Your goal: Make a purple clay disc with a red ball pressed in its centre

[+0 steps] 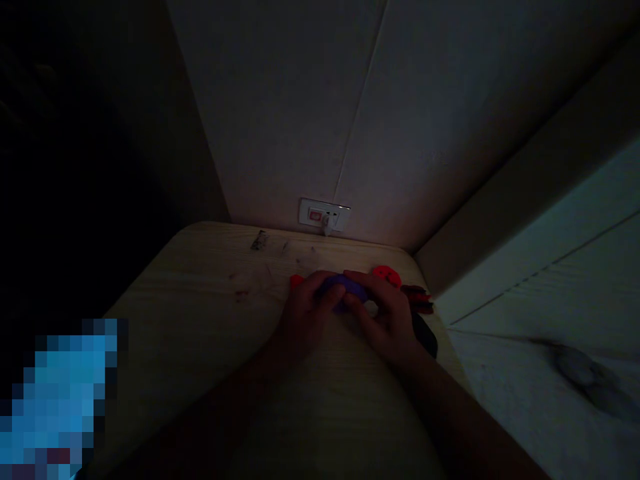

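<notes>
A rounded purple object (351,288) sits between my two hands over the wooden tabletop; its exact kind is too dark to tell. My left hand (313,307) grips its left side, fingers curled behind and thumb pressed on the near face. From the right, my right hand (383,307) closes on it the same way, thumb close to the other thumb. A small red piece (296,281) shows behind the left hand. Just beyond the right hand lies a round red piece with dark spots (387,275).
The wooden tabletop (190,313) has dark marks near the back edge. Dark red and black strips (418,299) and a black object (425,335) lie at the right. A wall socket (324,215) with a plug stands behind. A pixelated bright blue area (65,393) fills the lower left.
</notes>
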Demonstrator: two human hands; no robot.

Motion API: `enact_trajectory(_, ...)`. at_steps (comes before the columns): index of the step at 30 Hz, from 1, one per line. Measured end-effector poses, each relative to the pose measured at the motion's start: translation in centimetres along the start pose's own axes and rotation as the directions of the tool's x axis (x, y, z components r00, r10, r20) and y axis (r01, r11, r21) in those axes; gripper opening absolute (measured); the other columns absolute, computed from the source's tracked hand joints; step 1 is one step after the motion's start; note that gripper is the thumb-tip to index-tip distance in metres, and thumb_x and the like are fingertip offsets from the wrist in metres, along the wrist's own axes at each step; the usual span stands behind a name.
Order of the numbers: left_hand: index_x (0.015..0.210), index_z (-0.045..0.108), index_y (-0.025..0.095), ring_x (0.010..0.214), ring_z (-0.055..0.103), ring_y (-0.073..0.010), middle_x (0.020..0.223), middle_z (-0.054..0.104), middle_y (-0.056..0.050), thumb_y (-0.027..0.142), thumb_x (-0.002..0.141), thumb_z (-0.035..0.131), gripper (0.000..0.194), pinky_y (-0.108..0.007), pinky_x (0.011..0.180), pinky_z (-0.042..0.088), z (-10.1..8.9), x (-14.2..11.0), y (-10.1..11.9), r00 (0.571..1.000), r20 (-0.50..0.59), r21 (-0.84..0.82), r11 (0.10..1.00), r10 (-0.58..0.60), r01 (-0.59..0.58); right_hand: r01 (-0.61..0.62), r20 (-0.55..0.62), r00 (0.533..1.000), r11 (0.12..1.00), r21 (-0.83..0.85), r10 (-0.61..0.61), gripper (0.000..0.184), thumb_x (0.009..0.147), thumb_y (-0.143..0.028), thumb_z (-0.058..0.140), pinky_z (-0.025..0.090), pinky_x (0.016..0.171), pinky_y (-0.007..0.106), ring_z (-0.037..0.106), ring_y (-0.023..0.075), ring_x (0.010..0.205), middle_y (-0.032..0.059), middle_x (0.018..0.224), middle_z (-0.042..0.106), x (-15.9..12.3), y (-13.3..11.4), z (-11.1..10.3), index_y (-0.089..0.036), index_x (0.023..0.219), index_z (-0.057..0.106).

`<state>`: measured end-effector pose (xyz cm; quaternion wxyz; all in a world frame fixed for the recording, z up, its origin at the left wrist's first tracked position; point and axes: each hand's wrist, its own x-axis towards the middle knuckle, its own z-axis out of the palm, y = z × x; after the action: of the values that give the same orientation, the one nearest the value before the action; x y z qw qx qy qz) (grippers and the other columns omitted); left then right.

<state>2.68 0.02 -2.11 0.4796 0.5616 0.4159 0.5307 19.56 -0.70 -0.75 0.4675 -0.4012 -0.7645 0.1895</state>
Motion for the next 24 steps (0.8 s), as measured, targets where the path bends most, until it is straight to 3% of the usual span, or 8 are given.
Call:
enact_trajectory(3, 0.1, 0.071, 0.02, 0.088, 0.069, -0.0195, 0.093, 0.072, -0.003, 0.044, 0.092, 0.065, 0.026, -0.028, 0.078, 0.059, 0.1, 0.0, -0.1, 0.999, 0.047, -0.058, 0.998, -0.026, 0.028, 0.069, -0.025, 0.997, 0.997, -0.042, -0.07, 0.034, 0.094, -0.026, 0.069, 0.057, 0.083, 0.041, 0.068, 0.025, 0.095, 0.0082, 0.106, 0.074, 0.4, -0.1, -0.2, -0.027, 0.128, 0.071)
enact_trajectory(8, 0.101, 0.071, 0.018, 0.068, 0.067, -0.0153, 0.09, 0.071, -0.003, 0.044, 0.09, 0.067, 0.029, -0.024, 0.055, 0.058, 0.2, -0.1, -0.2, 0.987, 0.134, -0.165, 0.98, -0.09, 0.112, 0.061, 0.016, 0.998, 0.998, 0.008, -0.062, 0.021, 0.098, -0.024, 0.064, 0.054, 0.075, 0.037, 0.065, 0.0216, 0.085, 0.0061, 0.095, 0.072, 0.7, -0.1, -0.6, -0.026, 0.116, 0.074)
enact_trajectory(12, 0.1, 0.073, 0.017, 0.064, 0.066, -0.0141, 0.086, 0.071, -0.003, 0.045, 0.088, 0.069, 0.031, -0.023, 0.052, 0.057, 0.0, 0.0, -0.3, 0.986, 0.139, -0.161, 0.981, -0.089, 0.111, 0.055, 0.004, 0.998, 0.998, 0.026, -0.055, 0.021, 0.098, -0.023, 0.063, 0.053, 0.075, 0.036, 0.065, 0.021, 0.086, 0.0061, 0.096, 0.072, 0.6, 0.0, -0.6, -0.026, 0.117, 0.074)
enact_trajectory(16, 0.106, 0.076, 0.017, 0.085, 0.073, -0.0223, 0.103, 0.076, -0.008, 0.052, 0.088, 0.068, 0.04, -0.03, 0.062, 0.064, 0.0, 0.3, -0.3, 0.983, 0.138, -0.29, 0.944, -0.119, 0.155, 0.055, -0.031, 0.998, 0.998, 0.031, -0.054, 0.024, 0.1, -0.02, 0.06, 0.053, 0.079, 0.036, 0.065, 0.0209, 0.093, 0.0061, 0.102, 0.071, 0.6, 0.3, -0.4, -0.027, 0.12, 0.073)
enact_trajectory(19, 0.112, 0.077, 0.017, 0.105, 0.074, -0.0292, 0.118, 0.077, -0.01, 0.052, 0.088, 0.069, 0.043, -0.037, 0.079, 0.066, 0.1, 0.4, -0.2, 0.98, 0.142, -0.37, 0.91, -0.141, 0.184, 0.034, -0.149, 0.988, 0.998, -0.061, -0.043, 0.019, 0.096, -0.022, 0.068, 0.051, 0.075, 0.034, 0.062, 0.0189, 0.086, 0.0048, 0.098, 0.066, 0.5, 0.7, -0.3, -0.024, 0.115, 0.071)
enact_trajectory(22, 0.115, 0.078, 0.018, 0.121, 0.069, -0.0291, 0.125, 0.077, -0.01, 0.042, 0.089, 0.071, 0.036, -0.041, 0.104, 0.057, 0.1, 0.3, 0.3, 0.991, 0.11, -0.337, 0.935, -0.074, 0.107, -0.076, -0.296, 0.954, 0.99, -0.115, 0.039, 0.016, 0.089, -0.026, 0.077, 0.044, 0.063, 0.03, 0.052, 0.014, 0.068, -0.0003, 0.084, 0.059, 0.4, 1.1, 0.0, -0.022, 0.095, 0.063)
enact_trajectory(24, 0.116, 0.078, 0.019, 0.123, 0.068, -0.0267, 0.125, 0.077, -0.009, 0.037, 0.091, 0.07, 0.032, -0.04, 0.111, 0.052, 0.1, 0.3, 0.5, 0.995, 0.095, -0.287, 0.957, -0.008, 0.036, -0.117, -0.299, 0.951, 0.986, -0.116, 0.078, 0.022, 0.09, -0.027, 0.076, 0.04, 0.059, 0.028, 0.048, 0.0124, 0.063, -0.0026, 0.076, 0.055, 0.4, 1.1, 0.2, -0.021, 0.082, 0.056)
